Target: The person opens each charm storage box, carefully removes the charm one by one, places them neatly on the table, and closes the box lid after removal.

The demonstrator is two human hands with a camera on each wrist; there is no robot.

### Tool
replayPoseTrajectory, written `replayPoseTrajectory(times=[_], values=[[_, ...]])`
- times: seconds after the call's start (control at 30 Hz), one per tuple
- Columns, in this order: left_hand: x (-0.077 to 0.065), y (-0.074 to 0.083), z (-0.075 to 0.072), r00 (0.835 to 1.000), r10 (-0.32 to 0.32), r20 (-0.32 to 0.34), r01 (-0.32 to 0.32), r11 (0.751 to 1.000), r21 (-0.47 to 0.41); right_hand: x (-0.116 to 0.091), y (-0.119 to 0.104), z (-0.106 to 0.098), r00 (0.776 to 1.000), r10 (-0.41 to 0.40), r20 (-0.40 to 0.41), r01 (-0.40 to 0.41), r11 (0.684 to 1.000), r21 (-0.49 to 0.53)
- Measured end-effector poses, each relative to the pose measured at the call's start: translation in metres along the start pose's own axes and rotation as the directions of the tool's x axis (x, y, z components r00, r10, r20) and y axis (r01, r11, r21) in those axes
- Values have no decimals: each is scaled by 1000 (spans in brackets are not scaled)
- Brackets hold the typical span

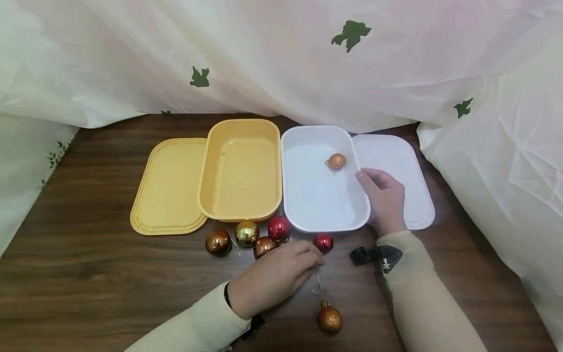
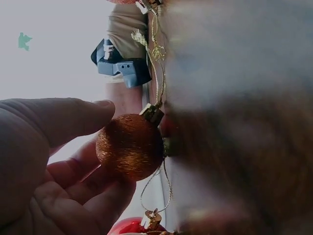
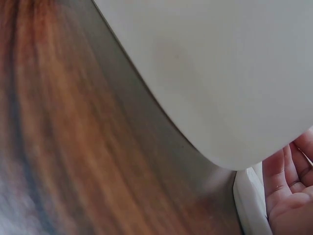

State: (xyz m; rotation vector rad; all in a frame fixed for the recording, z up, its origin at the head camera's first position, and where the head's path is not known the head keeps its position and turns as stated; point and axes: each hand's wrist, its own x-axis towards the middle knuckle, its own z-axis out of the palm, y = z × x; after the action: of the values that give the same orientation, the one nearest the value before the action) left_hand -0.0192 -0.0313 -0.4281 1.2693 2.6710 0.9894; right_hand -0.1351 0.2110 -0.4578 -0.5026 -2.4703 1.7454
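My left hand point(image 1: 281, 274) is low over the table, its thumb and fingers around a glittery copper Christmas bauble point(image 2: 129, 147). In the head view that bauble is hidden beneath the hand. My right hand point(image 1: 384, 198) grips the right wall of a white container point(image 1: 325, 228), thumb at the rim. Inside this container lies one glittery orange bauble point(image 1: 336, 161). Near the left hand are a red bauble point(image 1: 279, 228), a smaller red bauble point(image 1: 323, 242) and a shiny brown bauble point(image 1: 265, 247). Another glittery copper bauble point(image 1: 330, 319) lies closer to me.
A yellow container point(image 1: 239, 217) adjoins the white one on the left. Its yellow lid point(image 1: 171, 186) lies beside it, and a white lid point(image 1: 404, 181) lies at the right. A gold bauble point(image 1: 247, 233) and another brown bauble point(image 1: 218, 243) sit before the yellow container. White curtains point(image 1: 281, 58) surround the table.
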Motion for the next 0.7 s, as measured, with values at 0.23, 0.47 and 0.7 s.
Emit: replayPoseTrajectory(times=[0.23, 0.47, 0.7], values=[[0, 1, -2, 1000, 18, -20, -18, 1000, 1, -1, 1, -1, 1000, 3, 4, -3, 1000, 1], [0, 2, -2, 999, 33, -41, -33, 999, -4, -1, 1, 0, 1000, 10, 6, -10, 1000, 2], [-1, 3, -5, 999, 21, -27, -21, 1000, -9, -1, 2, 1, 1000, 1, -14, 0, 1000, 5]])
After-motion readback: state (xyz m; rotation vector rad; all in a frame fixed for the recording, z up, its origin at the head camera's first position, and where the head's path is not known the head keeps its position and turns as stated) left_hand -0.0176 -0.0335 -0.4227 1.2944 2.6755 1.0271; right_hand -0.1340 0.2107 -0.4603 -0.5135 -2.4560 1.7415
